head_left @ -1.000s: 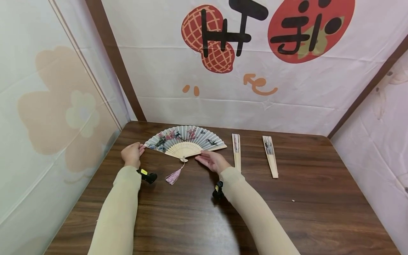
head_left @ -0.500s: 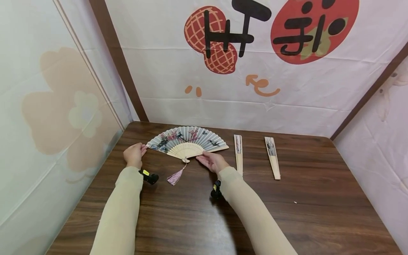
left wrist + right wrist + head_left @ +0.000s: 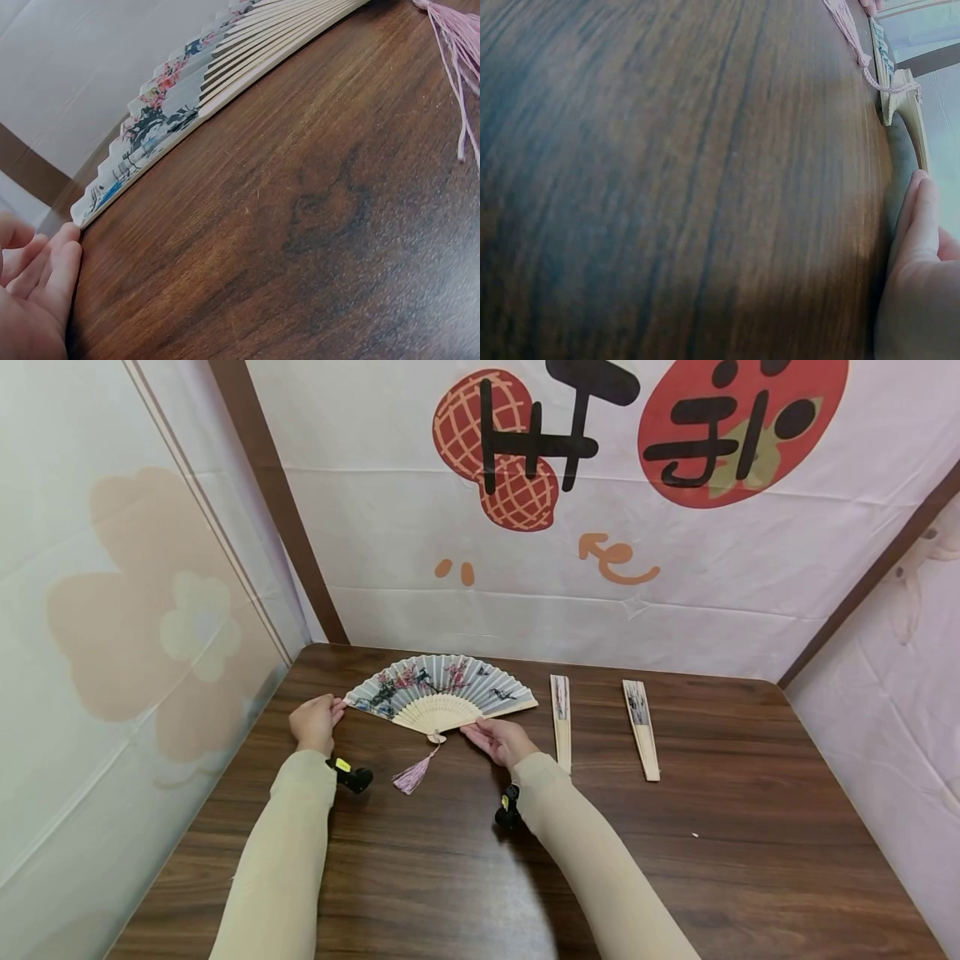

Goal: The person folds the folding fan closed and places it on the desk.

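Note:
A folding fan with pale wooden ribs and a grey-white leaf printed with blossoms is spread wide near the table's back edge. From its pivot trails a pink tassel. My left hand touches the fan's left corner; in the left wrist view, extended fingers meet that corner. My right hand is at the lower right edge near the pivot, its straight fingertips against the outer stick. In the right wrist view, the fan's pivot end shows just beyond these fingers. The right thumb is hidden there.
Two folded fans lie right of the spread one: a nearer folded fan beside my right forearm, and a farther folded fan. A tiny white speck is on the brown wooden table. Printed cloth walls stand behind and at both sides.
The view has shifted slightly, moving everything a little in the picture. The hands keep nearly the same places at the spread fan, and the folded fans have not moved.

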Demonstrator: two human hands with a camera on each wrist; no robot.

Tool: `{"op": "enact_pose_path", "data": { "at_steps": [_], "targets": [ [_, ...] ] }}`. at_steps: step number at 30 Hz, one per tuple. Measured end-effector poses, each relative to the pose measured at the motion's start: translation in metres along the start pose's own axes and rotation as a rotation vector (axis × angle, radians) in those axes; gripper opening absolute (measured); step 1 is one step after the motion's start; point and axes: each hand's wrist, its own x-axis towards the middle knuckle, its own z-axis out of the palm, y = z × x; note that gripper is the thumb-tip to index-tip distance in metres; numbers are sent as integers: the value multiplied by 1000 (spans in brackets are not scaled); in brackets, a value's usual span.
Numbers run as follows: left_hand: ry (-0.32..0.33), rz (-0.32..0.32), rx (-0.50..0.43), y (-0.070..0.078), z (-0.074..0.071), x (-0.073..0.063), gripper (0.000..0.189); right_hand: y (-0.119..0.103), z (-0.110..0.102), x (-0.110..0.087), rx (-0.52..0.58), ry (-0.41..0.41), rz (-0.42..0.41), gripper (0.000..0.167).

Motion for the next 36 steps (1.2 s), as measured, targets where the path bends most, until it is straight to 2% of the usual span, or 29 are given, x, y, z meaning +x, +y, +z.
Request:
{"op": "enact_pose_path", "data": {
  "at_steps": [6,12,18,26,32,36],
  "targets": [
    [29,-6,-11,-1,1,0,37,4,-2,7,-61,7,-31,25],
    [24,-4,-35,-1,1,0,37,5,-5,8,-90,-13,-63,22],
    [24,-19,-37,1,2,0,36,5,-6,10,-121,-36,-60,11],
    [28,-65,-36,4,2,-3,39,6,-8,12,-135,-62,-63,11],
    [-13,-73,2,3,2,-4,29,5,-7,9,-146,-53,-53,13],
    [-25,-96,-1,4,2,-6,30,5,-8,6,-150,-64,-43,13]
  ]
}}
